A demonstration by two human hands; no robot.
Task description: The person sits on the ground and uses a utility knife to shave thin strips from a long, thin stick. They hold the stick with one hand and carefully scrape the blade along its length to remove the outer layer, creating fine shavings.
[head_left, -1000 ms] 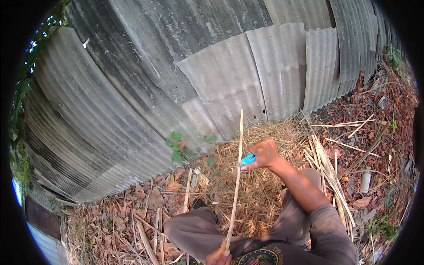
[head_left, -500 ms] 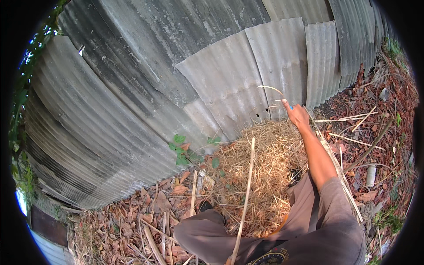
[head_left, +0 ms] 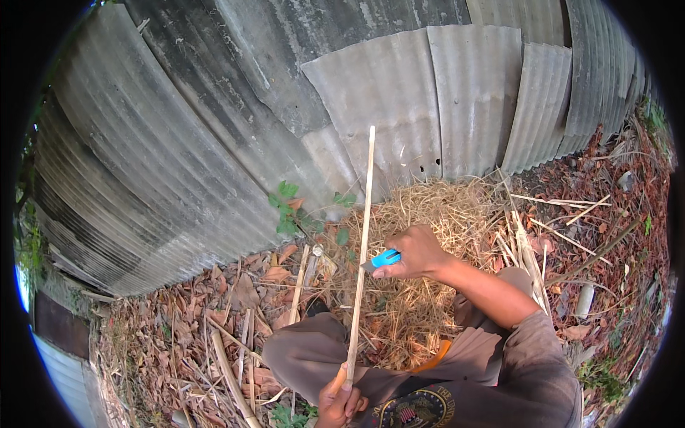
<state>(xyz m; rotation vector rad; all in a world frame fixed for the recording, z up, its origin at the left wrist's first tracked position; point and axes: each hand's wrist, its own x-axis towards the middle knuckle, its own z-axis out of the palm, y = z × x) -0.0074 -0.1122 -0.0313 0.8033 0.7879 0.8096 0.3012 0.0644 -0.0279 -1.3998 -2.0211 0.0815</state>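
A person's left hand clamps its grip around the lower end of a long bamboo strip, held upright over the knees. The right hand, closed on a blue-handled knife, presses the blade against the strip's middle, before a corrugated metal fence.

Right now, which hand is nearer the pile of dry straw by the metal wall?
Right. The right hand, gripping a blue-handled knife, is over the straw pile. The left hand holds the bamboo stick at its lower end, by the lap.
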